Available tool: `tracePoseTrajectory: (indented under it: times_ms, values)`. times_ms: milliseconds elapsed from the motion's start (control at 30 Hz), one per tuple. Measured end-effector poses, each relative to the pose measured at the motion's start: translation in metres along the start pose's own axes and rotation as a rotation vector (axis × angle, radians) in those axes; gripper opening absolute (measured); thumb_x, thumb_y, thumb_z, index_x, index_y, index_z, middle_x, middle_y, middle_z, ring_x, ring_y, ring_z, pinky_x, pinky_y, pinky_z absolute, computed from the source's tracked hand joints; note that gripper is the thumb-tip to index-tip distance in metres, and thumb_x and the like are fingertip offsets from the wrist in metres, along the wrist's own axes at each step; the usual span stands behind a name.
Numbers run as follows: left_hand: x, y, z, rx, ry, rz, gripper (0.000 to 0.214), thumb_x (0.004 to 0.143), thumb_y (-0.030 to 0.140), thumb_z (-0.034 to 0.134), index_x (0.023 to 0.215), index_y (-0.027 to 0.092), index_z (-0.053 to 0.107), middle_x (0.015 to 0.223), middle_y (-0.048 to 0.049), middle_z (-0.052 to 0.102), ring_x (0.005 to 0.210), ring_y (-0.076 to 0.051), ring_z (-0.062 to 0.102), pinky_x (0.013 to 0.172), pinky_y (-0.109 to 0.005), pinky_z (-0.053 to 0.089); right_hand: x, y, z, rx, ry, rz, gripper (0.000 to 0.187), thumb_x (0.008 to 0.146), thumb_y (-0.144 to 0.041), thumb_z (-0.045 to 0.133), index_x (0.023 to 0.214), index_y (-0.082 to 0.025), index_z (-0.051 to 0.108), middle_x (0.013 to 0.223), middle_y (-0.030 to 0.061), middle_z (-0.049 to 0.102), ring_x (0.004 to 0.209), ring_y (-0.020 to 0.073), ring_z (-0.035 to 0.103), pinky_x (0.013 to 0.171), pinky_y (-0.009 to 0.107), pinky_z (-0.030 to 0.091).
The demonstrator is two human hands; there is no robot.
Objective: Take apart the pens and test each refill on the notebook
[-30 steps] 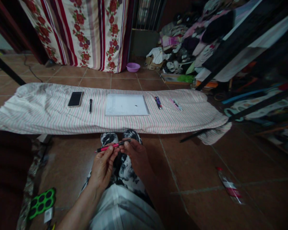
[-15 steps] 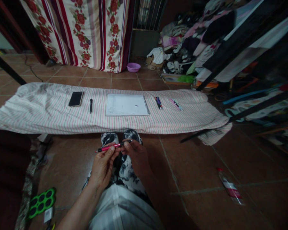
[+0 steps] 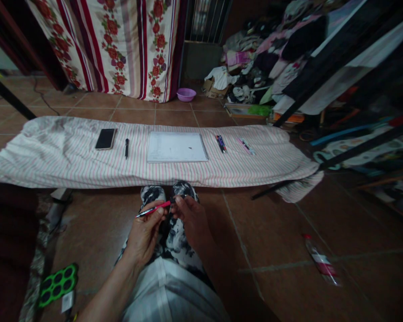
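Observation:
A red and black pen is held between both hands above my knees, its silvery tip pointing left. My left hand pinches the barrel between thumb and fingers. The dark end of the pen sits in the fingertips of my right hand, which partly hide it. Beyond the hands, a spiral notebook lies open on the striped cloth. A black pen rests left of the notebook, and a few dark pens lie to its right.
A phone lies at the left of the cloth, with pink and pale pens at the right. On the floor are a plastic bottle, a green power strip and a purple basin. Dark bars flank the cloth's right side.
The pen has turned slightly in my fingers, its left end now lower and its silvery tip more visible. Both hands stay in nearly the same place.

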State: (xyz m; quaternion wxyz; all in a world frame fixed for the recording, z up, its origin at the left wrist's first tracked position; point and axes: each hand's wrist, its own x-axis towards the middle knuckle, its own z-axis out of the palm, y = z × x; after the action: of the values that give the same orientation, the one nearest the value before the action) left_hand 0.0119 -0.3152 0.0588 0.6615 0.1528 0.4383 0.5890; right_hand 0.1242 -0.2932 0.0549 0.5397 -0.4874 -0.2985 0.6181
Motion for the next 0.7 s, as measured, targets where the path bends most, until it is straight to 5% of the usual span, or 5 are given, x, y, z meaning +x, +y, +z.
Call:
tracePoseTrajectory:
  times_ms: [133, 433, 700]
  values:
    - [-0.002, 0.000, -0.001, 0.028, -0.009, -0.029, 0.030, 0.059, 0.020, 0.077, 0.087, 0.015, 0.066, 0.059, 0.0018, 0.063, 0.046, -0.004, 0.052, 0.044, -0.012, 0.042, -0.001, -0.002, -0.001, 0.001, -0.022, 0.023, 0.025, 0.070, -0.042, 0.066, 0.074, -0.017, 0.062, 0.063, 0.0004, 0.061, 0.060, 0.0125, 0.058, 0.051, 0.022, 0.044]
    - [-0.008, 0.006, -0.007, -0.092, -0.212, -0.116, 0.044, 0.056, 0.001, 0.059, 0.098, 0.012, 0.068, 0.086, -0.0088, 0.071, 0.079, -0.017, 0.064, 0.075, -0.023, 0.049, 0.004, -0.009, -0.008, -0.012, -0.054, 0.012, 0.017, 0.070, -0.039, 0.065, 0.068, -0.022, 0.062, 0.061, -0.0006, 0.056, 0.058, 0.0143, 0.053, 0.053, 0.027, 0.044]
    - [-0.009, 0.015, -0.010, -0.168, -0.250, -0.195, 0.038, 0.057, 0.007, 0.054, 0.090, 0.007, 0.071, 0.085, -0.0146, 0.071, 0.076, -0.020, 0.064, 0.069, -0.023, 0.051, -0.003, -0.013, -0.009, 0.020, -0.118, 0.023, 0.015, 0.072, -0.037, 0.063, 0.073, -0.023, 0.063, 0.066, -0.0007, 0.056, 0.061, 0.0130, 0.054, 0.057, 0.026, 0.045]
